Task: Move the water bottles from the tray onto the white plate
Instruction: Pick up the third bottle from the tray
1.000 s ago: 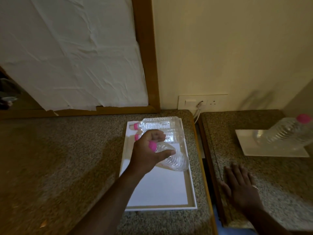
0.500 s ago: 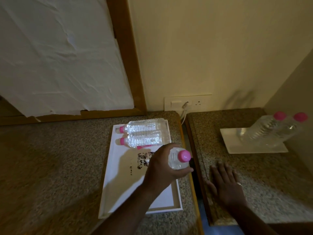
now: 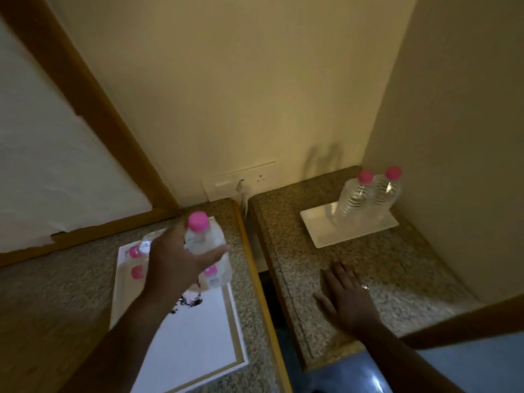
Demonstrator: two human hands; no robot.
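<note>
My left hand grips a clear water bottle with a pink cap, held upright above the far end of the white tray. Two more pink-capped bottles lie on the tray behind the hand, mostly hidden. My right hand lies flat, fingers spread, on the right-hand counter. Further back on that counter the white plate carries two upright bottles close to the corner wall.
A dark gap separates the left counter from the right counter. A wall socket with a plugged cable sits above the gap. Walls close in behind and to the right of the plate.
My left hand has lifted the bottle upright and carried it up and to the right over the tray's far end. The view has swung right; my right hand stays flat.
</note>
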